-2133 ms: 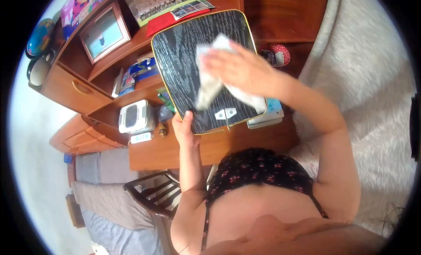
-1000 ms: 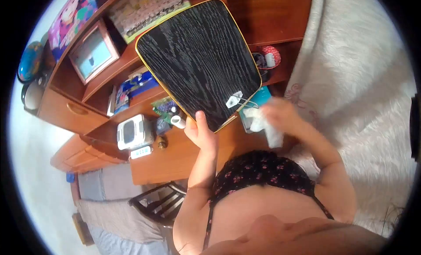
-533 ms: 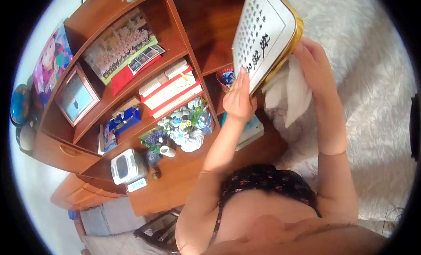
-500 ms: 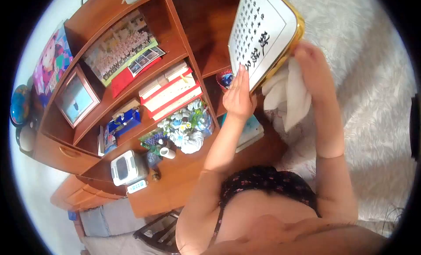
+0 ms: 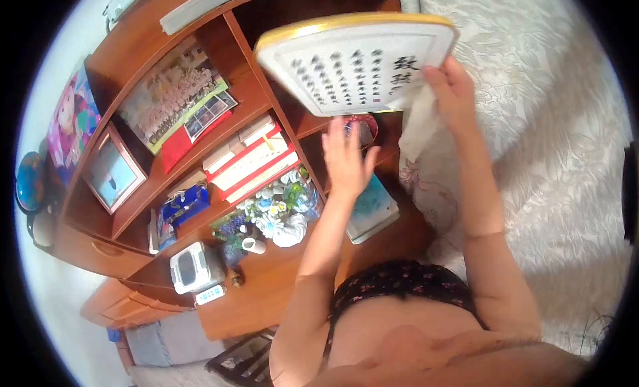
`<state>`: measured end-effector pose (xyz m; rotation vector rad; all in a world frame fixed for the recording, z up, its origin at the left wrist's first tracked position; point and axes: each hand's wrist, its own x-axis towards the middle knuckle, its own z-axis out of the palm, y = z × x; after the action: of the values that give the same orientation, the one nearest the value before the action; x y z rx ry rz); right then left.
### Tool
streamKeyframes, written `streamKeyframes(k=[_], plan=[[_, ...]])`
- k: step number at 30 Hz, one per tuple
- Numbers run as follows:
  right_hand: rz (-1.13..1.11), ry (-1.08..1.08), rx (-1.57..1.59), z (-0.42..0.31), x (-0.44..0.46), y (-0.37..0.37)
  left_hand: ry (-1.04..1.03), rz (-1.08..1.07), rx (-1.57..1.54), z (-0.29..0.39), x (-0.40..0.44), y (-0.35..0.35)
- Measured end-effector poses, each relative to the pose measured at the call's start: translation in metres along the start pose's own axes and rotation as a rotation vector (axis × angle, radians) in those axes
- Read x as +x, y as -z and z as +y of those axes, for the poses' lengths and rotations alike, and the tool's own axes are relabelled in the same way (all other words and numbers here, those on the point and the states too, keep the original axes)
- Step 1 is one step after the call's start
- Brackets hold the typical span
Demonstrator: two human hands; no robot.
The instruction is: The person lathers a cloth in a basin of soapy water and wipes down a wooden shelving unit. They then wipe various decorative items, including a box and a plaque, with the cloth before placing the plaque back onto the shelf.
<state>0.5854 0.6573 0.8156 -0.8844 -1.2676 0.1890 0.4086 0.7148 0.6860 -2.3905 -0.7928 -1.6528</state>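
A white calligraphy plaque point(image 5: 346, 60) with a gold rim and black Chinese characters is held up in front of the shelving. My right hand point(image 5: 456, 97) grips it at the lower right corner. A white cloth point(image 5: 421, 120) hangs beneath the same hand, against the plaque's edge. Just below the plaque's bottom edge, my left hand point(image 5: 346, 164) is open with fingers spread; nothing is in it. Behind those fingers stands a red patterned container point(image 5: 366, 128), partly hidden.
A wooden shelf unit point(image 5: 249, 54) holds a group photo point(image 5: 174, 94), a framed picture point(image 5: 114, 168) and red-edged books point(image 5: 249, 162). Flowers point(image 5: 279, 214), a white-grey box point(image 5: 194, 267) and a teal-covered book point(image 5: 374, 207) are on the desk point(image 5: 266, 287). Patterned pale fabric point(image 5: 532, 120) spreads at right.
The plaque has turned and swung left, so its gold edge now faces up. My left hand has come off it and spread its fingers. The right hand has shifted slightly left.
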Motion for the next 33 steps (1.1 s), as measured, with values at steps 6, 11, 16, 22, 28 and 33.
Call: streamKeyframes(k=[6,11,16,22,28,33], plan=[[-0.193,-0.056,-0.028,0.051,0.068,-0.016,0.14,-0.042,0.104,-0.018,0.014,0.026],[-0.211,-0.217,0.258,0.112,0.116,-0.029,0.244,-0.105,0.165,-0.024,0.037,0.016],[-0.279,-0.384,0.14,0.129,0.14,-0.039,0.416,-0.104,0.229,-0.044,0.072,0.001],[-0.315,-0.484,0.17,0.137,0.147,-0.056,0.593,-0.217,0.162,-0.061,0.097,-0.007],[-0.274,-0.4,-0.011,0.161,0.141,-0.058,0.594,-0.234,0.284,-0.068,0.097,-0.011],[-0.172,-0.232,-0.271,0.157,0.091,-0.046,0.588,-0.21,0.264,-0.068,0.094,-0.011]])
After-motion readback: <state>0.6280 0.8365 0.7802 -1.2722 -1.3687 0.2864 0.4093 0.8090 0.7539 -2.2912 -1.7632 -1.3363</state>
